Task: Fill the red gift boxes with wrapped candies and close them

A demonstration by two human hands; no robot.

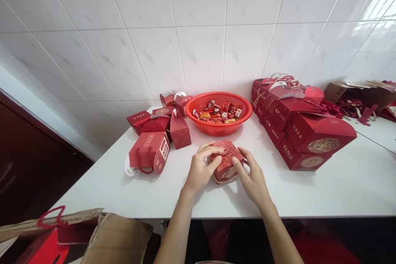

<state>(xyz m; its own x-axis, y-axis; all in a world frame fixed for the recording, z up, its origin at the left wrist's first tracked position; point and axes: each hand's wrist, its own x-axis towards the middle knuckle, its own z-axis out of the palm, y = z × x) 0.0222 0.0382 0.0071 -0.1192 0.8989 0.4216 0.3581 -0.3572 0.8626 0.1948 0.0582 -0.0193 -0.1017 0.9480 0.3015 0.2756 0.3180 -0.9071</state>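
A small red patterned candy box (228,157) rests on the white table, with a beige cord along its lower front edge. Around its left side is my left hand (202,163), the thumb on the top edge and the fingers reaching over the top face. My right hand (250,170) grips the right side, its thumb on the near corner. Just behind the box stands a red plastic basket (218,130) with many wrapped candies (216,112) in it. The underside of the box is hidden.
Stacked red gift boxes (291,126) stand to the right. Several loose red boxes (150,150) lie to the left. An open cardboard carton (117,237) is at the lower left; another carton (355,90) with dark red pieces sits far right. A tiled wall (201,57) backs the table (340,194).
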